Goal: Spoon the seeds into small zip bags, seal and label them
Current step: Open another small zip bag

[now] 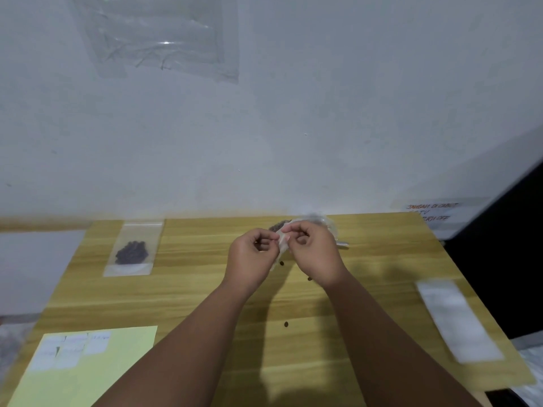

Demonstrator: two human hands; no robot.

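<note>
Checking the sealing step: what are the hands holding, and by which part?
The left hand and right hand each pinch a small clear zip bag at its upper edge.

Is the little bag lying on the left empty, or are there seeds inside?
Not empty: dark seeds show through the clear bag lying flat on the table.
</note>
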